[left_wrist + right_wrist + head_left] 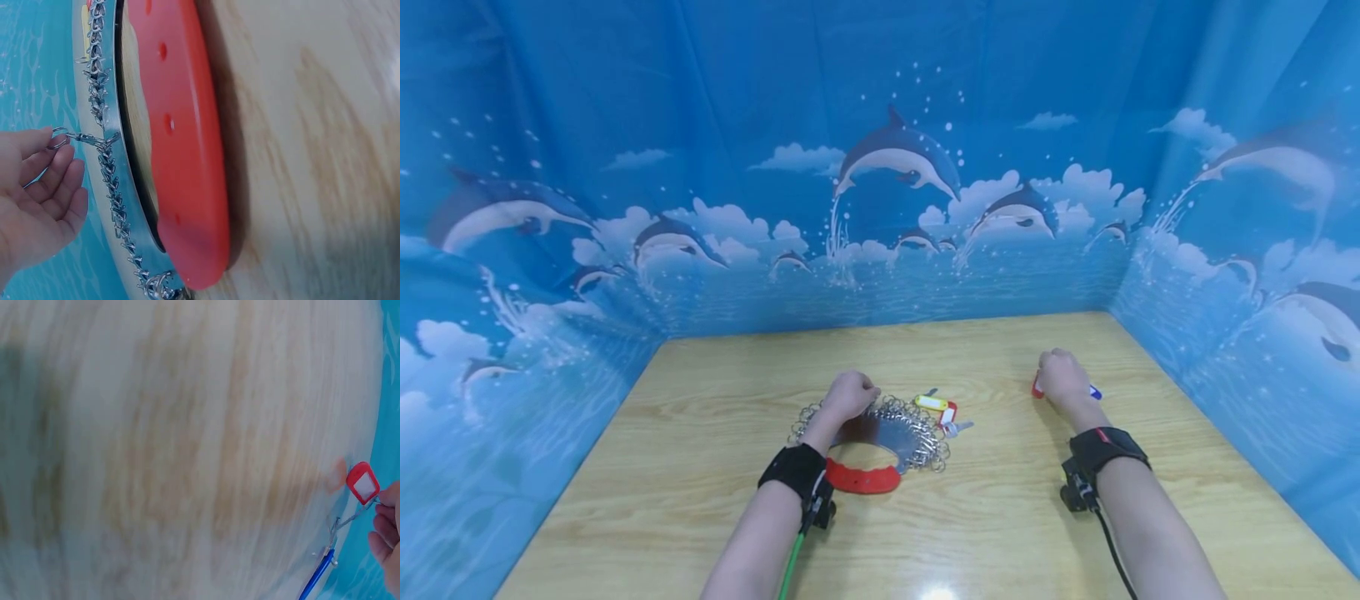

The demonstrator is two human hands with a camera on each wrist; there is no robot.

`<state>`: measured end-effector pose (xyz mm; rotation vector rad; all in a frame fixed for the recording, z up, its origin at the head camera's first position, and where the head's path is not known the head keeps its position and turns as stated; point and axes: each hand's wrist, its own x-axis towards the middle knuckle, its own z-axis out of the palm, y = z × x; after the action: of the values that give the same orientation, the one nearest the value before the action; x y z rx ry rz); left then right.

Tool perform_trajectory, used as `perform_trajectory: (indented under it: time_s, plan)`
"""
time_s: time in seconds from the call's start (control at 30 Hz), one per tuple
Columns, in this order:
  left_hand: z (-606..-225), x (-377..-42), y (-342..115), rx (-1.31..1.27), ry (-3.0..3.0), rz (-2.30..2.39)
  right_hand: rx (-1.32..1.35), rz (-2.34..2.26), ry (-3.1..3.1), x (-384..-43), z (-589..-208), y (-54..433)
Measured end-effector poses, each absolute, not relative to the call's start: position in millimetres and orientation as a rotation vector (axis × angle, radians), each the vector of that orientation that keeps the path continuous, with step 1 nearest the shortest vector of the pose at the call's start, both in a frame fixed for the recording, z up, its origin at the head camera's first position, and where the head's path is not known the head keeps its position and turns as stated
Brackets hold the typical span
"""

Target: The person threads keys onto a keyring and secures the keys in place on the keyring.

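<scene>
A curved metal key-ring plate [895, 437] with a red handle [862, 477] lies on the table, its outer edge hung with many small rings [110, 181]. My left hand [850, 393] is over its far edge. Thumb and forefinger there pinch one small ring [58, 139], drawn outward from the plate. To the right, my right hand [1063, 379] pinches a key with a red tag [362, 482]; most of the key is hidden or too small to make out. Close by that hand is a blue tag [317, 575] with metal parts at its end.
Just right of the plate lie a yellow tag [931, 402], another red tag [948, 414] and a key [958, 427]. A wood-grain table [985, 533] spreads beneath, with a blue dolphin-print curtain [775, 283] along its back and sides. Cables run from both wrist cameras.
</scene>
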<state>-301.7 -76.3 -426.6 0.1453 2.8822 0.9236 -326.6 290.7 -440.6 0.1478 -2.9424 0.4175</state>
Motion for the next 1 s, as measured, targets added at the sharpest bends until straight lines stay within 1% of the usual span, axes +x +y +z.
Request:
perform_trajectory:
  time_s: [0.1, 0.2, 0.33, 0.5, 0.67, 0.83, 1.0]
  plan:
    - [-428, -302, -76, 0.142, 2.876, 0.939, 0.184, 0.461, -2.908, -326, -440, 286]
    - [-428, -303, -77, 0.135, 2.900, 0.930, 0.280, 0.432, -2.896, -326, -440, 280]
    - [-428, -304, -76, 0.129, 2.925, 0.905, 0.402, 0.281, -2.891, -325, -441, 272]
    - [-429, -303, -76, 0.132, 2.887, 0.926, 0.434, 0.130, -2.885, -323, -437, 257]
    - [-431, -302, -76, 0.147, 2.874, 0.941, 0.411, 0.297, -2.811, -322, -428, 235]
    - [-433, -302, -73, 0.131, 2.914, 0.901, 0.494, 0.456, -2.629, -321, -421, 213]
    - [-432, -303, -73, 0.117, 2.946, 0.873, 0.546, 0.557, -2.604, -315, -414, 192]
